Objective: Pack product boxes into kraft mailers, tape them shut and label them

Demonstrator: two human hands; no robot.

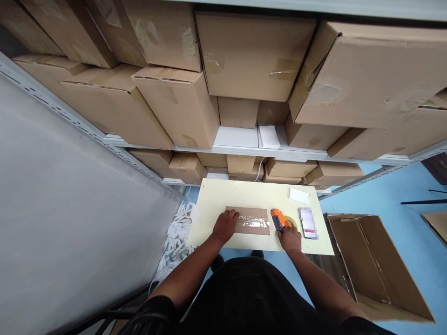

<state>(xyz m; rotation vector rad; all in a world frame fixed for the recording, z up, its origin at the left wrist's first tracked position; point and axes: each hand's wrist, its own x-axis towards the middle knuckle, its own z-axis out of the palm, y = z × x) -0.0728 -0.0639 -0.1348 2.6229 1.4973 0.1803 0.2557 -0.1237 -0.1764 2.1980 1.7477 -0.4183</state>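
A flat cardboard box with shiny clear tape along its middle lies on the pale yellow table. My left hand rests over the box's left end, its fingers laid on the top. Just right of the box is an orange tape dispenser with a yellow-rimmed roll. Around its near end my right hand is closed, with the dispenser touching the tabletop or just above it; I cannot tell which.
A phone and a small white box lie on the table's right side. Shelves of cardboard boxes rise behind. An open carton stands on the floor to the right, and a pile of paper strips to the left.
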